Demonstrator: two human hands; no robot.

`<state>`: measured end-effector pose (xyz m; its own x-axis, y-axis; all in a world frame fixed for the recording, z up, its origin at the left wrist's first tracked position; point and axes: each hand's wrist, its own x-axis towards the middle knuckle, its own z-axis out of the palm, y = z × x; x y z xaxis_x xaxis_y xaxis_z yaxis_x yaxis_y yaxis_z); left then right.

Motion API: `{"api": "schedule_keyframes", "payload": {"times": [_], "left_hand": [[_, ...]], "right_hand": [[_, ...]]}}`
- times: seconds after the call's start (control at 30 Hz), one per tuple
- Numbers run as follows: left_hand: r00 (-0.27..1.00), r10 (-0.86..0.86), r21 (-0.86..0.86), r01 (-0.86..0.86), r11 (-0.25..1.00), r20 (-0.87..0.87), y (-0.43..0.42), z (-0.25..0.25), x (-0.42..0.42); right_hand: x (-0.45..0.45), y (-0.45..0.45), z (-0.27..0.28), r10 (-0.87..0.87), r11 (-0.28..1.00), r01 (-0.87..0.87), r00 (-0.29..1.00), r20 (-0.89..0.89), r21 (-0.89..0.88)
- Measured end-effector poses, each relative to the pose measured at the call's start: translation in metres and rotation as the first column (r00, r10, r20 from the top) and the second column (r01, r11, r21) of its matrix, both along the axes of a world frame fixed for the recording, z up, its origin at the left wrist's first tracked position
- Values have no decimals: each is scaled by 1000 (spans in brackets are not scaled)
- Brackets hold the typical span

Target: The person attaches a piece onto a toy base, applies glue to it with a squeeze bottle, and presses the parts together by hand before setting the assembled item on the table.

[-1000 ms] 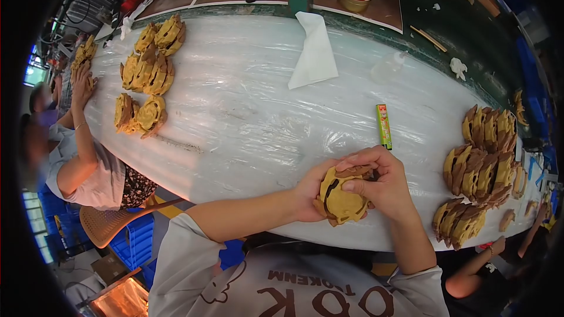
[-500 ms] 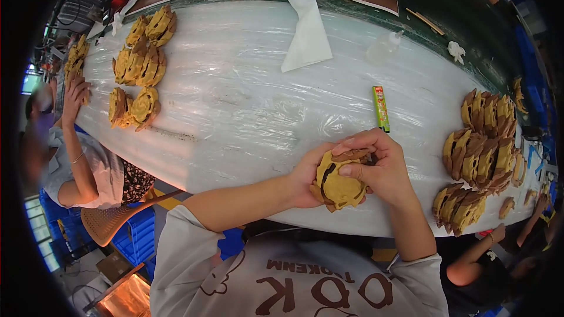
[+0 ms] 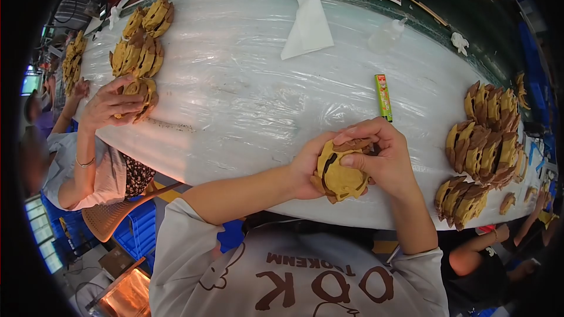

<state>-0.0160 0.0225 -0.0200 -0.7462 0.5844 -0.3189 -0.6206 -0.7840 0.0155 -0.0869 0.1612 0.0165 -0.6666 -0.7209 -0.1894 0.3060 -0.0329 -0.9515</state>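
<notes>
A round yellow and brown piece with a dark curved slot is held between my two hands, above the near edge of the plastic-covered table. My left hand cups it from the left, with the fingers partly hidden behind it. On the right, my right hand grips its upper right part, the thumb lying on the yellow face and the fingers bent over the brown top edge. A green and yellow narrow packet lies just beyond my right hand.
Stacks of similar pieces stand at right and left. Farther back are a white cloth and a clear bottle. At left, a co-worker's hand touches a piece; another person's arm shows at lower right.
The co-worker's hand at left has moved right onto the nearest pieces of the left stacks. The table's contents sit higher in view. My hands keep nearly the same hold on the piece.
</notes>
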Motion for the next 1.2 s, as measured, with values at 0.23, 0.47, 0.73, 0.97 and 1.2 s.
{"api": "schedule_keyframes", "payload": {"times": [0.23, 0.47, 0.73, 0.97, 1.2], "left_hand": [[999, 12, -12, -11, 1000, 31, 1, -1, 0], [1000, 2, -21, -3, 1000, -11, 1, -3, 1], [1000, -5, -38, 5, 999, -18, 1, -2, 1], [1000, -4, -63, 3, 998, -17, 2, -2, 1], [1000, -2, -48, 2, 999, -9, 1, -1, 1]], "right_hand": [[-1, 0, 2, 5, 1000, -6, 1000, 11, 18], [0, 1, 1, 5, 999, -6, 1000, 31, 49], [-1, 1, 1, 12, 999, -13, 1000, 20, 36], [-1, 0, 3, 9, 1000, -10, 998, 56, 26], [0, 1, 0, 14, 1000, -14, 1000, -9, 4]]}}
